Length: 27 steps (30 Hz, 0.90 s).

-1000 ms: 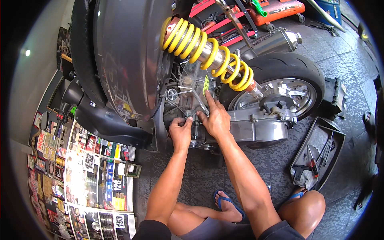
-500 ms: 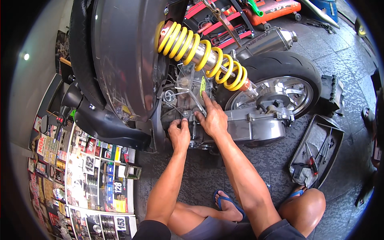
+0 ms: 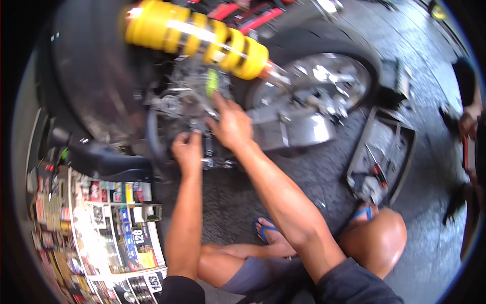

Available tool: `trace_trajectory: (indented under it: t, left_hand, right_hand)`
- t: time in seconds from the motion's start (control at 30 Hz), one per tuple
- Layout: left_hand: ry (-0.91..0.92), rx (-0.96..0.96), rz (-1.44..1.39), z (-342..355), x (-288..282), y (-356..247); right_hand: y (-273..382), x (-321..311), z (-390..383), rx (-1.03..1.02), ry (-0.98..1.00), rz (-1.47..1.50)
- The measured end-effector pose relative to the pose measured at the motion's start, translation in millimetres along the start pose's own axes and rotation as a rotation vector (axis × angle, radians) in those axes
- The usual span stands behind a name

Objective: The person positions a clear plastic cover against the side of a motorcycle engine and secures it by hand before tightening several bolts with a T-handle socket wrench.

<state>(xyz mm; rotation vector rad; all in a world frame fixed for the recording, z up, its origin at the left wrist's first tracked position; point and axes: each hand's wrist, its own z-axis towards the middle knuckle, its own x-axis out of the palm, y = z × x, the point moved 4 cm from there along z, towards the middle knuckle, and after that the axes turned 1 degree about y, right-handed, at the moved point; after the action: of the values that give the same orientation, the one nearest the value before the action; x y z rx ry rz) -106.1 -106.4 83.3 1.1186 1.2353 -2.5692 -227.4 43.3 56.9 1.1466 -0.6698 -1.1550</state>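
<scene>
Motion smears this moment. My left hand [image 3: 187,151] is closed in a pinch at the lower front of the scooter's engine [image 3: 174,104]; whatever its fingertips hold is too blurred to make out. Close by on the right, my right hand [image 3: 234,124] grips a see-through plastic cover with a yellow-green label [image 3: 212,82]. Its index finger reaches the label's lower end, with the thumb apart below. The cover's edges are hard to trace. Above both hands slants a shock absorber with a yellow spring [image 3: 202,40]. To the right of them extends the grey transmission case [image 3: 298,130].
The rear wheel [image 3: 309,76] stands behind the case. A grey tray [image 3: 354,147] on the floor holds a red-handled screwdriver [image 3: 378,172] and other tools. Packed parts fill a display case [image 3: 114,223] at left. Another person's hand [image 3: 471,119] shows at the right edge.
The whole view has shifted, so the scooter, tray and both hands appear farther left and higher. Both hands keep nearly the same place on the engine. Another person's hand now shows at right.
</scene>
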Motion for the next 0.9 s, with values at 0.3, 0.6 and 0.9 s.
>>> trace_trajectory:
  t: [0.3,0.6,0.9]
  left_hand:
    - [0.047,-0.099,-0.189,4,1,0]
    - [0.048,-0.097,-0.126,5,2,15]
    - [-0.015,0.091,0.227,3,-16,-11]
  right_hand:
    - [-1,5,-3,-0.036,-0.091,0.076]
    - [-4,6,-9,-0.024,-0.126,0.071]
    - [4,19,-3,0.015,-0.074,0.024]
